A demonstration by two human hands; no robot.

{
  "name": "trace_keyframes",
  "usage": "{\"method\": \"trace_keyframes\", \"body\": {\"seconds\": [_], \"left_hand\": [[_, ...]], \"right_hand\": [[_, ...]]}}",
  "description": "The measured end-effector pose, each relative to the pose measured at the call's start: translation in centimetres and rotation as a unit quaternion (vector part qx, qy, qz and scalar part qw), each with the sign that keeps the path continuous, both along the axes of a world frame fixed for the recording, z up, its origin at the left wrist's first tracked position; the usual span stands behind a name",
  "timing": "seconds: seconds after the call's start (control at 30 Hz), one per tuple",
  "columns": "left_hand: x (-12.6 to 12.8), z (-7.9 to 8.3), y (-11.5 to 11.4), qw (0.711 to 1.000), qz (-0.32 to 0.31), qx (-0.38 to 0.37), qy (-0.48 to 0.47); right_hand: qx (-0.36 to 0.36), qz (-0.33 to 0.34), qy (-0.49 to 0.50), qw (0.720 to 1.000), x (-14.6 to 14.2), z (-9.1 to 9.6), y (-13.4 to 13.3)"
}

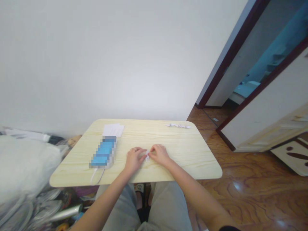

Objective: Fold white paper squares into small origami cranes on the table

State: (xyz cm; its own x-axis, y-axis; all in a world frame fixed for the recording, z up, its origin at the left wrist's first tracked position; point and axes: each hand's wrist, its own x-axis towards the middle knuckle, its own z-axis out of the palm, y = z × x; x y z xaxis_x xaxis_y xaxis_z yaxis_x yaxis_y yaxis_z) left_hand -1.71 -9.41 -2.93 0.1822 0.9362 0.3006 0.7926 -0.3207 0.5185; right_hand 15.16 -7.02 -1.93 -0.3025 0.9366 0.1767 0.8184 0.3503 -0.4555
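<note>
A small piece of folded white paper (146, 156) sits low over the middle of the light wood table (183, 160), mostly hidden by my fingers. My left hand (135, 159) pinches its left side, and my right hand (159, 154) pinches its right side. Farther off, at the table's back right, lies a row of small folded white paper pieces (178, 126). A stack of white paper sheets (113, 130) rests at the back left. In front of it lies a pixelated blue-and-grey object (104, 152), its details blurred.
A white cable (97, 176) runs from the blue object over the table's front edge. Soft white bedding (24, 163) and assorted clutter fill the lower left. A white wall stands behind the table, with a polished wood floor (243, 179) and open doors (262, 106) to the right.
</note>
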Motion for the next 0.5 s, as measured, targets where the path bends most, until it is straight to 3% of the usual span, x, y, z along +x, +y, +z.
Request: {"method": "trace_keyframes", "body": {"seconds": [0.23, 0.5], "left_hand": [[-0.5, -0.3, -0.4, 0.994, -0.04, 0.064, 0.076], [-0.5, -0.1, -1.1, 0.99, -0.075, 0.035, 0.117]], "right_hand": [[-0.031, -0.012, -0.003, 0.999, -0.1, 0.5, 0.5], [-0.04, -0.02, -0.001, 0.999, -0.1, 0.3, 1.0]]}}
